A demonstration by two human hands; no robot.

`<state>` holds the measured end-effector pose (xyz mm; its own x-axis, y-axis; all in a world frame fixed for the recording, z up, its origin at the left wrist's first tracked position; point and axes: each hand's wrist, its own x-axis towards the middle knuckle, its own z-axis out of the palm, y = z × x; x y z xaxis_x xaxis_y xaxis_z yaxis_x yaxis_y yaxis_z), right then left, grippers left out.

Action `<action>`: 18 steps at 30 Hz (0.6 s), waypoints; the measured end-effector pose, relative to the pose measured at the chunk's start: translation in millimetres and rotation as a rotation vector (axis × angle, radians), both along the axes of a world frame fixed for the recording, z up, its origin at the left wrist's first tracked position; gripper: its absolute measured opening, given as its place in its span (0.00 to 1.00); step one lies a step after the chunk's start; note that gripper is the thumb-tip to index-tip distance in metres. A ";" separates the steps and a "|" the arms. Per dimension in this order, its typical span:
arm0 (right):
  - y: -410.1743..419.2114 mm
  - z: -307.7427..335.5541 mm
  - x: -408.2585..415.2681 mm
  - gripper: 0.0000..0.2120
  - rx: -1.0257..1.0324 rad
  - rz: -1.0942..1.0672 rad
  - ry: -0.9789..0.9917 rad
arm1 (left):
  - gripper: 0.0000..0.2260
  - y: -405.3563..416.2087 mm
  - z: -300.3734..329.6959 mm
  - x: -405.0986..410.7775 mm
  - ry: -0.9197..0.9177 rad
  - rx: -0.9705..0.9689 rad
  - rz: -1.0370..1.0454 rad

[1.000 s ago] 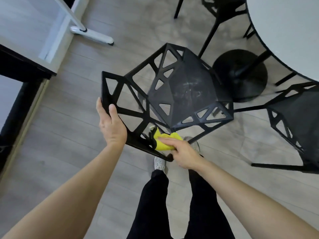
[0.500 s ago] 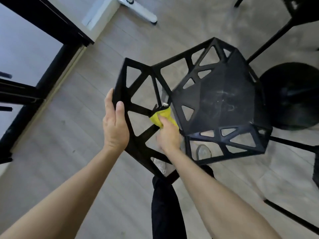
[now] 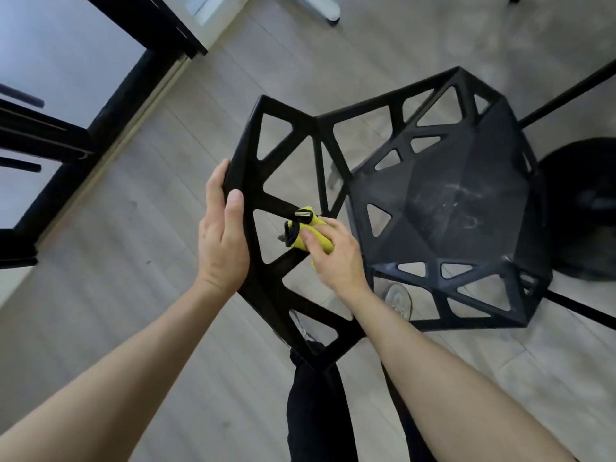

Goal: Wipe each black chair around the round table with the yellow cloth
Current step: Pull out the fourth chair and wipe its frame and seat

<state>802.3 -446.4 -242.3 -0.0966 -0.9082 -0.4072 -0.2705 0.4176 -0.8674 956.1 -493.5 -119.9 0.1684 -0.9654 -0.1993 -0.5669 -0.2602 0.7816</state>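
The black chair [image 3: 433, 208] stands on the wooden floor [image 3: 166, 328] just in front of the person, seen from above, with its cut-out backrest nearest and the solid seat beyond it. The seat carries pale scuff marks across its middle.

The left hand [image 3: 221, 241] grips the outer edge of the backrest frame, the thumb lying on the near face and the fingers wrapped round behind the edge. The right hand [image 3: 336, 258] grasps the yellow cloth [image 3: 316, 233], which is bunched up under the fingers and pressed against a bar of the backrest, near where the backrest meets the seat. A black edging and a small label show at the cloth's left end.

A black trouser leg [image 3: 316, 411] and a pale shoe [image 3: 398, 300] show through the chair's openings below the hands. To the right of the chair lies the round black base [image 3: 583, 211] of a table, partly hidden by the seat. A black frame [image 3: 110, 95] runs along the upper left, and a white foot [image 3: 320, 6] of some furniture sits at the top edge.
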 end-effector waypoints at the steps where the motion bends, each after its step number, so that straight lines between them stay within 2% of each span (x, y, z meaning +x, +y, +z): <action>1: -0.1 0.7 0.8 0.14 0.008 -0.027 -0.008 | 0.21 0.1 0.1 -0.2 -0.005 0.000 -0.002; 3: 12.9 20.8 8.7 0.13 0.065 -0.121 -0.031 | 0.21 0.4 0.3 -0.2 -0.015 0.002 -0.001; 5: 36.2 50.4 12.4 0.11 0.045 -0.114 -0.054 | 0.21 0.5 1.6 -0.4 -0.008 -0.004 0.006; 7: 55.5 77.2 7.5 0.10 -0.133 0.039 -0.158 | 0.21 1.5 1.4 0.8 0.009 -0.021 0.012; 9: 51.8 68.0 -2.2 0.10 -0.214 0.180 -0.191 | 0.21 1.0 -1.7 2.7 0.016 -0.019 0.022; 11: 37.6 34.4 -12.9 0.10 -0.124 0.177 -0.087 | 0.21 1.8 -2.5 2.8 0.005 -0.004 0.019; 14: 2.5 -0.1 -32.6 0.10 0.155 -0.014 0.091 | 0.21 3.3 0.8 0.7 0.015 0.005 0.008; 15: -9.0 4.5 -33.5 0.11 0.143 -0.089 0.080 | 0.21 3.0 0.9 -0.1 0.024 0.004 0.006; 17: -34.2 36.7 -16.4 0.12 -0.071 -0.139 -0.088 | 0.21 1.0 -1.6 0.3 0.040 -0.026 0.016; 18: -42.6 58.5 -3.0 0.11 -0.197 -0.092 -0.176 | 0.22 0.7 -3.1 1.0 0.055 -0.032 0.020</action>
